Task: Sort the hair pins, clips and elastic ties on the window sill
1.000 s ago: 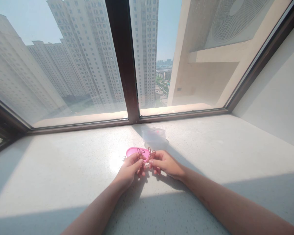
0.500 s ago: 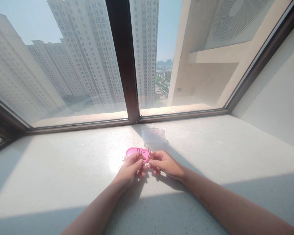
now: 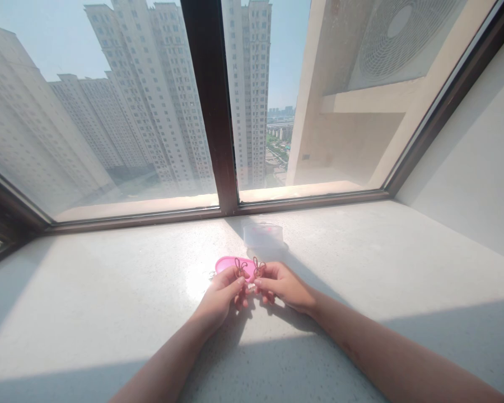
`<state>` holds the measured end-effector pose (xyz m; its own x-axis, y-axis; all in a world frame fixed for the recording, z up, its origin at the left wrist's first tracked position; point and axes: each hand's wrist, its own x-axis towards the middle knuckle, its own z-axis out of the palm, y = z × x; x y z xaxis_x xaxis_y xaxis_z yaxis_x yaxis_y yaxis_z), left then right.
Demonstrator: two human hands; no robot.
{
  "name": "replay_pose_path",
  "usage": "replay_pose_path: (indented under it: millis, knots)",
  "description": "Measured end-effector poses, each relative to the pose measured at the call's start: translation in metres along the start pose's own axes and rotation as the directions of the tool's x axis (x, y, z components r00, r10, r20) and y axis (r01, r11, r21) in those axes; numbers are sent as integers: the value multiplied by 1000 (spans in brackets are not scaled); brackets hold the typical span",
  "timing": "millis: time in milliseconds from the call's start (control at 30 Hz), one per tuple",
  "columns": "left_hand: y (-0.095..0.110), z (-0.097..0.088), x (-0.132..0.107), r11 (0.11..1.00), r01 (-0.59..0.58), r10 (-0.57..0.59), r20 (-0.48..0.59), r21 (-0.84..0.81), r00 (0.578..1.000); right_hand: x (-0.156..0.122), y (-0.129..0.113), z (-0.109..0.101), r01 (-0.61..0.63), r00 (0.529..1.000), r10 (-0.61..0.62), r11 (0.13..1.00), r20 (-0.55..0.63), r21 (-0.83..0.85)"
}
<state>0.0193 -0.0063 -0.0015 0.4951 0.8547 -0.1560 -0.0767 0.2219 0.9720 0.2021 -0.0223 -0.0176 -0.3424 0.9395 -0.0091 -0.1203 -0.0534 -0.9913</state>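
Note:
My left hand (image 3: pixel 222 290) pinches a small brown bow of looped cord (image 3: pixel 239 265) between thumb and fingers. Beside it, a matching brown bow (image 3: pixel 258 265) is pinched in my right hand (image 3: pixel 283 285). Both bows stand upright with their loops above the fingertips, close together but apart. A small pale piece (image 3: pixel 251 287) shows between the two hands; its kind is too small to make out. Just behind the fingers lies a pink oval lid (image 3: pixel 227 262), partly covered by my left hand and the bows.
A translucent plastic box (image 3: pixel 262 237) with a bit of pink in it stands near the window frame (image 3: pixel 229 208). A small wire-like item (image 3: pixel 212 275) lies left of the lid. Sunlight and shadow bands cross the speckled white sill (image 3: pixel 109 302); a white wall (image 3: pixel 474 168) bounds the right side.
The whole view has shifted slightly, with the sill and hands a little lower in the picture. Both hands keep their pinch on the bows; nothing is let go.

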Motion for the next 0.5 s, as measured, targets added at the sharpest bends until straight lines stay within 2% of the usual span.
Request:
replay_pose_path:
  millis: [500]
  knots:
    - [-6, -3, 6, 1000, -29, 29, 20, 8, 999, 1, 3, 0, -13, 1000, 13, 1000, -15, 4]
